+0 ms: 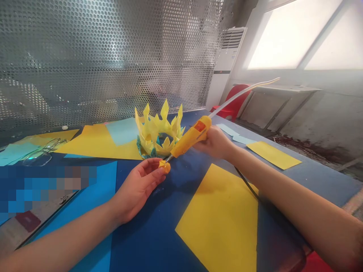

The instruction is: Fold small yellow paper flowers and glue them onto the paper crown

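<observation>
My left hand (139, 186) pinches a small folded yellow paper piece (165, 166) between thumb and fingers. My right hand (214, 142) grips a yellow glue gun (190, 136) with a white glue stick (244, 91) poking out of its back. The gun's metal tip touches the small paper piece. Just behind them stands a spiky yellow paper crown (159, 130) with teal paper at its base, on the dark blue table (159, 234).
Yellow paper sheets lie at the front right (224, 219), far right (273, 155) and back left (99, 143). Light blue sheets (123, 130) and glasses (42, 151) sit at the left. A black cord (246, 185) runs under my right arm. A perforated metal wall (99, 56) stands behind.
</observation>
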`<state>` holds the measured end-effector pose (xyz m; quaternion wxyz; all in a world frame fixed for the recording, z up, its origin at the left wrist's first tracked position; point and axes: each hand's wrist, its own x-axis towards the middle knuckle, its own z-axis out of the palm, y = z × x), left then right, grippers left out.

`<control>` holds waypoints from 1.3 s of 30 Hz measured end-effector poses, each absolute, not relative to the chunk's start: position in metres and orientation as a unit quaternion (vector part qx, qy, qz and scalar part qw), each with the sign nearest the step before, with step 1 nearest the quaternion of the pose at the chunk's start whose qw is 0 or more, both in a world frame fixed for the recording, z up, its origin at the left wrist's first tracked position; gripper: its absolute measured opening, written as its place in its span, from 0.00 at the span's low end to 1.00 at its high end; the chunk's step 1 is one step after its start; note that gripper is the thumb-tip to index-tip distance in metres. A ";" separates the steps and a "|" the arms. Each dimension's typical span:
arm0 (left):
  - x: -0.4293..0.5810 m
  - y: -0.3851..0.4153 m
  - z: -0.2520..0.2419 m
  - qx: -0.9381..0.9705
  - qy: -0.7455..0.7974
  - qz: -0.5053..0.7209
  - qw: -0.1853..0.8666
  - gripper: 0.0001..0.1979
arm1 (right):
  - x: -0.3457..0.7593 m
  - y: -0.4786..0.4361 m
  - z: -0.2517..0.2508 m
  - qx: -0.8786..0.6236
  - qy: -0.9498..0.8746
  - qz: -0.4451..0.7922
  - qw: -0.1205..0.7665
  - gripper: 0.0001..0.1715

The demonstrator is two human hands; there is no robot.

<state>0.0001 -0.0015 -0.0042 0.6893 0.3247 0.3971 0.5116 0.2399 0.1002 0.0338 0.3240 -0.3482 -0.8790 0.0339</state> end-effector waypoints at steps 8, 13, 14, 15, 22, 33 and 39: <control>0.001 -0.001 -0.004 0.323 0.398 0.511 0.690 0.08 | 0.240 0.100 0.034 -0.345 -0.882 0.039 0.319 0.06; 0.000 0.000 -0.005 0.321 0.393 0.514 0.691 0.09 | 0.240 0.100 0.034 -0.344 -0.882 0.038 0.320 0.07; 0.000 -0.001 -0.005 0.322 0.392 0.514 0.692 0.09 | 0.241 0.100 0.034 -0.343 -0.882 0.038 0.319 0.06; 0.000 -0.001 -0.005 0.322 0.392 0.514 0.692 0.09 | 0.241 0.101 0.034 -0.343 -0.883 0.038 0.319 0.06; -0.001 0.000 -0.007 0.322 0.386 0.512 0.696 0.10 | 0.241 0.100 0.034 -0.344 -0.885 0.033 0.311 0.09; 0.000 -0.001 -0.006 0.325 0.386 0.512 0.695 0.08 | 0.239 0.100 0.033 -0.354 -0.881 0.012 0.313 0.08; 0.000 0.001 -0.005 0.321 0.384 0.516 0.695 0.07 | 0.240 0.100 0.034 -0.353 -0.883 -0.004 0.311 0.08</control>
